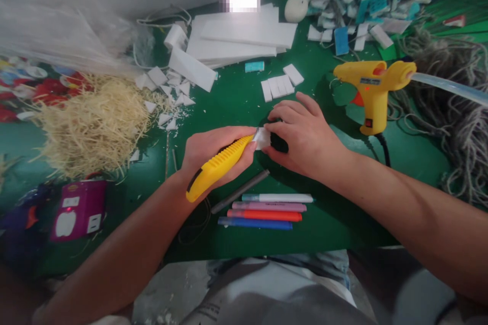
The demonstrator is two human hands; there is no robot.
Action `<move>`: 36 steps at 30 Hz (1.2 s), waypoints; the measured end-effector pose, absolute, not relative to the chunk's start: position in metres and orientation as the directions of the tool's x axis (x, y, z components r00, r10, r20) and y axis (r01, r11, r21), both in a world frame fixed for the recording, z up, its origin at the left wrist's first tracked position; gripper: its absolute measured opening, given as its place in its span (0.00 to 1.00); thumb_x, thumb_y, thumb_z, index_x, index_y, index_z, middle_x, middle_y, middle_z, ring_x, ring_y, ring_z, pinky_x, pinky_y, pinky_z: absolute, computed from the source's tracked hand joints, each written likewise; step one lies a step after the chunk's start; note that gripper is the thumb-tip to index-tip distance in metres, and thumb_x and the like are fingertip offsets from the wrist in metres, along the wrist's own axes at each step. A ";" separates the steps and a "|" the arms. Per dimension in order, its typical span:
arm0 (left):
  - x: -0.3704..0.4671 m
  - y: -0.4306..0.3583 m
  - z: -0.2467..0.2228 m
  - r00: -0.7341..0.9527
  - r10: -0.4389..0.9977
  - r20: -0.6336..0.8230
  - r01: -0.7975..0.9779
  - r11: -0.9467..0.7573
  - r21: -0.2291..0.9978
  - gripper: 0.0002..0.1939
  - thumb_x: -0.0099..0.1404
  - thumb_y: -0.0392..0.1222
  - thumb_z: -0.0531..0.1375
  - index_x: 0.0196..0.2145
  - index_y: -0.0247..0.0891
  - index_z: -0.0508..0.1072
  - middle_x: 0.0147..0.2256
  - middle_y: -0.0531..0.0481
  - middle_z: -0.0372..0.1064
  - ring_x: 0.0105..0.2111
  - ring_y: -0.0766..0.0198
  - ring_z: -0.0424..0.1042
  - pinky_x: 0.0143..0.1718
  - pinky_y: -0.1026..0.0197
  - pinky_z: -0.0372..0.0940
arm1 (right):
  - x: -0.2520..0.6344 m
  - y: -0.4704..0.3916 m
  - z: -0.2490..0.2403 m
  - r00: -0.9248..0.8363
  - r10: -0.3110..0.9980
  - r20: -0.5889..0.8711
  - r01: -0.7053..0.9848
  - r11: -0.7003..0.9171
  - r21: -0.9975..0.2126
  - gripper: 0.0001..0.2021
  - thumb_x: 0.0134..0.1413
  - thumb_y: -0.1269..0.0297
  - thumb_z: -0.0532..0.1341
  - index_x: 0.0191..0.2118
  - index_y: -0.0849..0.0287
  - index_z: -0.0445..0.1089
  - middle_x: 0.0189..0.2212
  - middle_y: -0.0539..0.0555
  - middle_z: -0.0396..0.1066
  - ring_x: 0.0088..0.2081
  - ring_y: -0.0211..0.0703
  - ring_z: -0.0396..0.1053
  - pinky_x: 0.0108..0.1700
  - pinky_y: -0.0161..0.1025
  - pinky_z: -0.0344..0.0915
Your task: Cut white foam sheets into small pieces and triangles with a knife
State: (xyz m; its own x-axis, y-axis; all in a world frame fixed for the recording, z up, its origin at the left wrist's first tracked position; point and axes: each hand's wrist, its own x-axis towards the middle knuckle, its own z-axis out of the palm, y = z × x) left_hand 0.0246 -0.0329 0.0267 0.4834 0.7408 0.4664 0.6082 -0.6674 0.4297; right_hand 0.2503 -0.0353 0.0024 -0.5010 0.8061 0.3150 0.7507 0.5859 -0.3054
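My left hand (219,150) is closed round a yellow utility knife (221,165), its blade end pointing right at a small white piece (262,138). The fingertips of my right hand (301,137) pinch the right side of that piece, just above the green table. Behind my right hand lie several small white rectangles (280,86) and a small teal piece (254,66). White triangular scraps (184,88) and crumbs are scattered to the left of them.
Four markers (278,198) and a grey stick (241,191) lie in front of my hands. A yellow glue gun (371,81) stands right, beside grey cord (467,127). Straw (95,127) and a magenta box (82,208) sit left; white sheets (244,33) lie behind.
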 end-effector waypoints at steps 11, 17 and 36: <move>0.023 -0.029 0.020 0.433 0.745 0.507 0.593 -0.659 0.463 0.07 0.69 0.43 0.63 0.40 0.49 0.83 0.39 0.55 0.86 0.33 0.60 0.85 0.40 0.62 0.80 | 0.249 -0.036 0.001 -0.476 0.817 0.324 0.758 0.568 -0.319 0.08 0.59 0.61 0.65 0.41 0.55 0.80 0.46 0.58 0.78 0.56 0.57 0.70 0.71 0.65 0.53; 0.020 -0.032 0.025 0.460 0.752 0.472 0.618 -0.653 0.438 0.07 0.69 0.43 0.64 0.41 0.49 0.84 0.39 0.55 0.86 0.34 0.59 0.85 0.41 0.62 0.80 | 0.249 -0.036 0.002 -0.465 0.830 0.306 0.762 0.552 -0.338 0.08 0.58 0.61 0.65 0.41 0.53 0.80 0.47 0.57 0.78 0.56 0.58 0.70 0.71 0.66 0.53; 0.019 -0.027 0.032 0.513 0.690 0.510 0.568 -0.719 0.401 0.07 0.69 0.41 0.64 0.40 0.48 0.83 0.39 0.59 0.85 0.32 0.63 0.84 0.38 0.64 0.81 | 0.249 -0.036 0.002 -0.473 0.825 0.309 0.762 0.559 -0.326 0.09 0.60 0.60 0.64 0.41 0.54 0.81 0.46 0.58 0.78 0.56 0.59 0.70 0.72 0.68 0.53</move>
